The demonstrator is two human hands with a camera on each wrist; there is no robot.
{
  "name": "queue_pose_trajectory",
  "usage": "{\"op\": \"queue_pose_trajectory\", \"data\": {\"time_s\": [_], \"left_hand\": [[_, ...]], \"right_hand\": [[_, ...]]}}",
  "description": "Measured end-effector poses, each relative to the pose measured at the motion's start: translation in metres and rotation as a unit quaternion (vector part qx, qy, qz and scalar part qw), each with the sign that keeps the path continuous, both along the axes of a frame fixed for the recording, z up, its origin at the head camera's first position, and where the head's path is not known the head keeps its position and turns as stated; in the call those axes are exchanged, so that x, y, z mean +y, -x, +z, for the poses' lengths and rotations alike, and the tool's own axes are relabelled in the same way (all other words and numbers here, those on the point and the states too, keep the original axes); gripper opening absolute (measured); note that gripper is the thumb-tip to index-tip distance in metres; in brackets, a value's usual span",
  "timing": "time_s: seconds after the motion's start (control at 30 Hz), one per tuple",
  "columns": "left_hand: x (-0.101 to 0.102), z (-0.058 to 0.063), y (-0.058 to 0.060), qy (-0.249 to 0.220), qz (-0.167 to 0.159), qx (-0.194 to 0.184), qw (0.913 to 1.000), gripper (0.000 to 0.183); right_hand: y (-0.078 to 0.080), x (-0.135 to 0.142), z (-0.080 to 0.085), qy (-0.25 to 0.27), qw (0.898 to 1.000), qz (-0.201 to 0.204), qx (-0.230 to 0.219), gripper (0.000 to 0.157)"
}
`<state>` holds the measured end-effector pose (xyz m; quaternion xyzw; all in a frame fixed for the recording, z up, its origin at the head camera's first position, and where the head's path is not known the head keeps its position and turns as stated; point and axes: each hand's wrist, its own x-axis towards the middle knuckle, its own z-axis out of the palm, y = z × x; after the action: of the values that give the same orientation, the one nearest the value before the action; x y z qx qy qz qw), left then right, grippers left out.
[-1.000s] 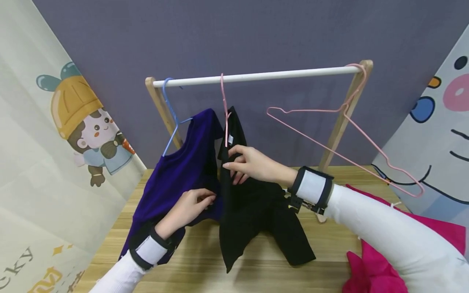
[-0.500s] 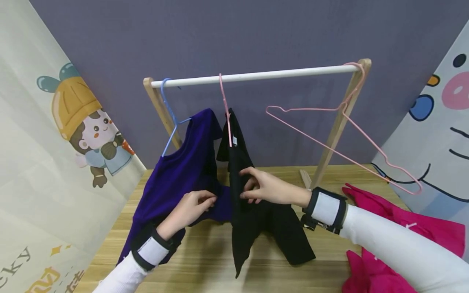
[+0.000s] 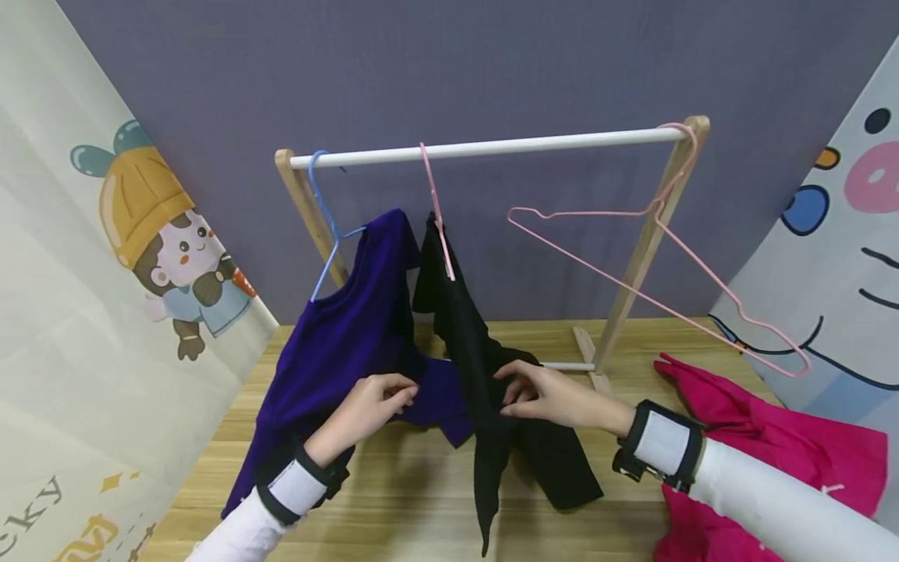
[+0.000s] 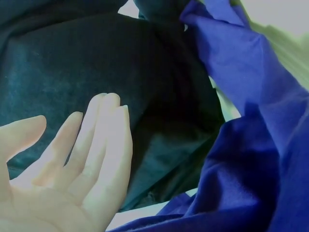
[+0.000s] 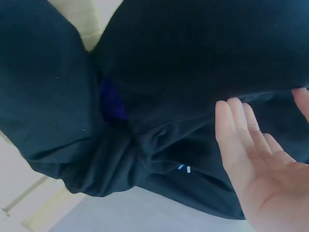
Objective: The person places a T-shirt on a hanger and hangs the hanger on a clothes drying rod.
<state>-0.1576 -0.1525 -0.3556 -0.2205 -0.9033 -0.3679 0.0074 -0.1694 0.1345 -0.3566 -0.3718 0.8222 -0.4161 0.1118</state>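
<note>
A black garment (image 3: 463, 336) hangs from a pink hanger (image 3: 435, 199) on the white rail, its lower parts spread towards the tabletop. To its left a purple shirt (image 3: 344, 328) hangs on a blue hanger (image 3: 330, 218). My right hand (image 3: 544, 398) is at the black garment's right side; in the right wrist view its fingers (image 5: 236, 125) extend straight against the dark cloth, thumb apart. In front of the purple shirt is my left hand (image 3: 368, 410). The left wrist view shows its fingers (image 4: 104, 140) extended and holding nothing, with black cloth behind them.
A bare pink hanger (image 3: 590, 257) hangs at the right end of the white rail (image 3: 534, 146), jutting forward. On the wooden table (image 3: 393, 515), a bright pink garment (image 3: 779, 437) lies at the right, partly under my right forearm. A grey partition (image 3: 492, 62) stands behind.
My right hand has moved right and down from the pink hanger's end, no longer pinching the black garment there. The garment has swung rightward, its front corner lower. My left hand has barely moved.
</note>
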Motion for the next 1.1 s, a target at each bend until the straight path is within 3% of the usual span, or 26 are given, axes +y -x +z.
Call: {"op": "queue_pose_trajectory", "data": {"time_s": [0.4, 0.63, 0.87, 0.97, 1.1], "left_hand": [[-0.001, -0.019, -0.008, 0.013, -0.019, -0.002, 0.9997, 0.014], [-0.001, -0.025, -0.013, 0.005, -0.036, 0.003, 0.9993, 0.013], [-0.003, -0.031, -0.016, -0.005, -0.091, -0.031, 0.9954, 0.014], [-0.003, -0.031, -0.020, -0.015, -0.118, -0.056, 0.9913, 0.014], [0.001, -0.022, -0.029, -0.025, -0.149, -0.073, 0.9858, 0.016]], "right_hand": [[-0.012, 0.016, -0.028, 0.009, 0.999, 0.007, -0.034, 0.038], [-0.017, 0.029, -0.048, -0.029, 1.000, 0.002, -0.004, 0.041], [-0.019, 0.048, -0.068, -0.065, 0.997, -0.030, 0.035, 0.047], [-0.017, 0.057, -0.077, -0.072, 0.996, -0.059, 0.016, 0.056], [-0.011, 0.068, -0.089, -0.068, 0.995, -0.078, -0.016, 0.060]]}}
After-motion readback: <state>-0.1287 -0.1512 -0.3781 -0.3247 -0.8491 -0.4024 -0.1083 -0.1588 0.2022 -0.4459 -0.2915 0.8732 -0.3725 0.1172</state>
